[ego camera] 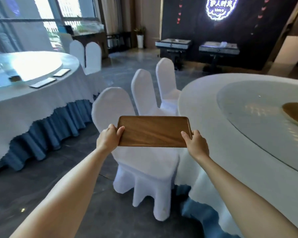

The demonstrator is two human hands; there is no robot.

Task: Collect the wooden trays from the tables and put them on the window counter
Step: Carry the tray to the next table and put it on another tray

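The person holds a wooden tray (154,131) level in the air, left hand (109,137) gripping its left end, right hand (195,144) gripping its right end, thumbs on top. Below the grip stands a white-covered chair (144,162); right of it, a round table (205,103).

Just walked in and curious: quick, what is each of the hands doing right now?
Left hand: closed on the left end of the brown rectangular wooden tray.
Right hand: closed on its right end.
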